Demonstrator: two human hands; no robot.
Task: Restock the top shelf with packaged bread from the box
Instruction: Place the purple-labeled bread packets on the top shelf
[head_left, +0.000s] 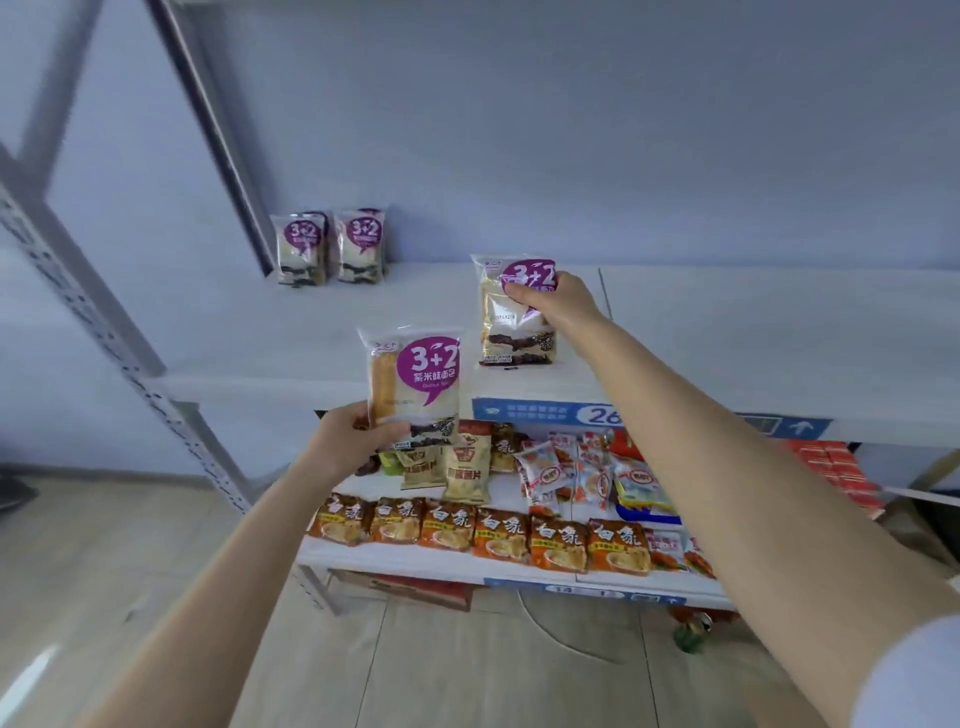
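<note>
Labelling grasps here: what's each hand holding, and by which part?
Left hand grips the near bread pack by its lower left corner. Right hand grips the far bread pack by its upper right part, at the top shelf.

Purple-labelled bread packs (415, 379), white shelf (727, 322)

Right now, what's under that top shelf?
A lower shelf of snack packets, orange noodle packets along its front. Its back is hidden by the top shelf and the bread packet in the left hand.
</note>
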